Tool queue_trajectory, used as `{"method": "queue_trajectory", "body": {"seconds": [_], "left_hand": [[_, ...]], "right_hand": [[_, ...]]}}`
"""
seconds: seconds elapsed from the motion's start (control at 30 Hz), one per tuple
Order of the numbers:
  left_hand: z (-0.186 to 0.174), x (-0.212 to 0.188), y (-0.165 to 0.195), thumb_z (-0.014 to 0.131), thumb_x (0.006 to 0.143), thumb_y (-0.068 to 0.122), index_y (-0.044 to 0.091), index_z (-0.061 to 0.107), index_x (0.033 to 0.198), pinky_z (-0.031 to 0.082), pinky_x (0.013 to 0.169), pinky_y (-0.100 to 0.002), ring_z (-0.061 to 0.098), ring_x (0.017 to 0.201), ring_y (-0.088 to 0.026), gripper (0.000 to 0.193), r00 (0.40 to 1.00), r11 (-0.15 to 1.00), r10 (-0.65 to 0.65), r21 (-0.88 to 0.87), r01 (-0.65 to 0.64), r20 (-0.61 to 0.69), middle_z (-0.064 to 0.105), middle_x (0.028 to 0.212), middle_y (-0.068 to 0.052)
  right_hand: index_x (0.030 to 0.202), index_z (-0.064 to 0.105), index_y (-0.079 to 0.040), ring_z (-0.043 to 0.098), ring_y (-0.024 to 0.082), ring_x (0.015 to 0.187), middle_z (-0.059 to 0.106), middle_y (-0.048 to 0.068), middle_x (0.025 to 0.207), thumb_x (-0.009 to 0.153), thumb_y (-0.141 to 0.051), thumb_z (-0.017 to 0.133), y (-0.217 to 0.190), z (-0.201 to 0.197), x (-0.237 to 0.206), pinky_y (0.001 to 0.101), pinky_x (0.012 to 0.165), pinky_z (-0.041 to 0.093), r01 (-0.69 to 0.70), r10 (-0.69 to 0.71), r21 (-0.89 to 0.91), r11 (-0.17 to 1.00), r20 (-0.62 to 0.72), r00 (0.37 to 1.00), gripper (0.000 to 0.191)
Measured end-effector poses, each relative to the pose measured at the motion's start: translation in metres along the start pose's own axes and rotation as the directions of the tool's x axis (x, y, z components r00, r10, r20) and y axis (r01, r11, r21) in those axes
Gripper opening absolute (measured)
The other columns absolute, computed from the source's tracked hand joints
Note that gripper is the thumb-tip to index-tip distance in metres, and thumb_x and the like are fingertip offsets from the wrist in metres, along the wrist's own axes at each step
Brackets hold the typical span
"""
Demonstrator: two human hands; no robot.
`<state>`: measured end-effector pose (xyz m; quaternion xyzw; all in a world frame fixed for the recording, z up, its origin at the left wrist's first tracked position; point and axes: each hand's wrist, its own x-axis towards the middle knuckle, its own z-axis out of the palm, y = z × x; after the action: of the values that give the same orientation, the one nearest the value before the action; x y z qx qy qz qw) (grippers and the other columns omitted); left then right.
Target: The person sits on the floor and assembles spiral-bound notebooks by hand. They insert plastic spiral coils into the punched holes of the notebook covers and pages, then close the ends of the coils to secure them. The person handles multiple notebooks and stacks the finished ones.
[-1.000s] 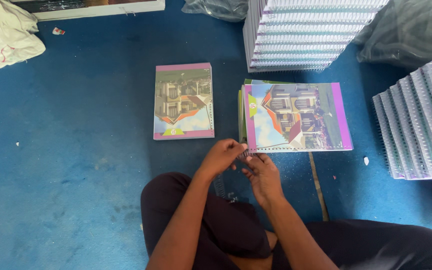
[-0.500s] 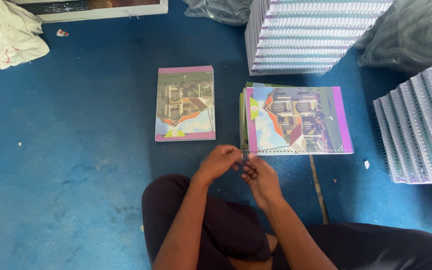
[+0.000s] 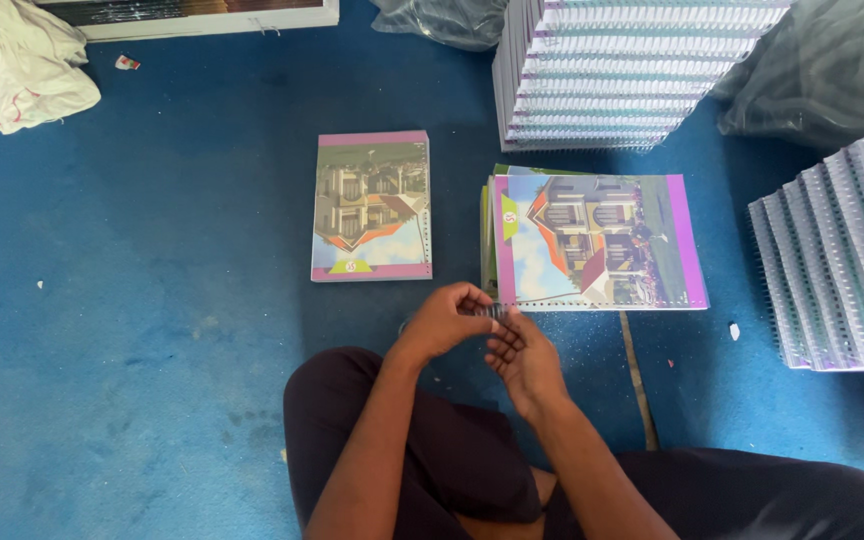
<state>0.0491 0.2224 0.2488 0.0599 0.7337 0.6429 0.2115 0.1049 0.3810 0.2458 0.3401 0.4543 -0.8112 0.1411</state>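
My left hand (image 3: 447, 322) and my right hand (image 3: 518, 350) meet just below the near edge of a stack of notebooks (image 3: 592, 240) with a house picture and purple border. Both hands pinch a thin wire spiral (image 3: 495, 311) at the punched edge of that stack. A second pile of the same notebooks (image 3: 372, 205) lies to the left on the blue carpet, apart from my hands. I sit cross-legged, with my dark-clothed knees below the hands.
A tall stack of spiral-bound notebooks (image 3: 622, 70) stands at the back. Another row of bound notebooks (image 3: 842, 260) leans at the right. White cloth (image 3: 12, 70) lies at the top left. Grey plastic bags (image 3: 832, 60) sit at the top right.
My hands stay together at the stack's near edge, shifting only slightly. The notebooks have not moved.
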Motion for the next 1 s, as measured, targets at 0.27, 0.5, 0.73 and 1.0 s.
{"method": "queue_trajectory", "body": {"seconds": [0.27,0.5,0.73,1.0], "left_hand": [[0.002,0.002,-0.001,0.078,0.083,0.03,0.005,0.075,0.099,0.051,0.066,-0.025,0.066,0.074,-0.01,0.03,0.984,0.982,-0.17,0.072,0.173,-0.045,0.073,0.082,-0.001],[0.003,0.004,-0.009,0.082,0.073,0.021,0.004,0.07,0.104,0.054,0.071,-0.028,0.066,0.079,-0.012,0.037,1.0,0.997,0.03,0.065,-0.029,-0.004,0.07,0.086,-0.001],[0.005,0.002,-0.001,0.072,0.087,0.033,0.002,0.075,0.096,0.053,0.061,-0.029,0.067,0.069,-0.013,0.032,0.997,0.992,-0.07,0.105,0.072,-0.031,0.072,0.077,-0.006],[0.008,-0.005,0.017,0.065,0.095,0.045,0.0,0.075,0.094,0.051,0.054,-0.03,0.067,0.058,-0.015,0.046,0.988,0.972,-0.132,0.186,0.145,-0.084,0.068,0.066,-0.008]], "right_hand": [[0.098,0.065,-0.008,0.057,0.015,0.077,0.061,0.001,0.085,0.099,-0.031,0.056,-0.003,0.004,0.003,0.0322,0.072,0.048,0.038,-0.038,-0.01,0.999,0.0,0.999,0.024],[0.096,0.065,-0.008,0.054,0.015,0.074,0.057,0.003,0.083,0.099,-0.042,0.06,-0.002,0.004,0.004,0.0321,0.069,0.046,0.063,-0.064,-0.083,0.995,-0.002,0.998,0.034],[0.101,0.061,-0.009,0.058,0.018,0.083,0.058,0.005,0.093,0.098,-0.054,0.057,-0.007,0.013,-0.002,0.0347,0.075,0.046,-0.063,0.051,-0.113,0.992,-0.104,0.993,0.045],[0.107,0.062,-0.011,0.061,0.017,0.097,0.064,0.005,0.104,0.087,-0.012,0.061,0.0,0.001,0.006,0.0358,0.088,0.05,0.2,-0.213,0.139,0.97,0.092,0.973,0.02]]}}
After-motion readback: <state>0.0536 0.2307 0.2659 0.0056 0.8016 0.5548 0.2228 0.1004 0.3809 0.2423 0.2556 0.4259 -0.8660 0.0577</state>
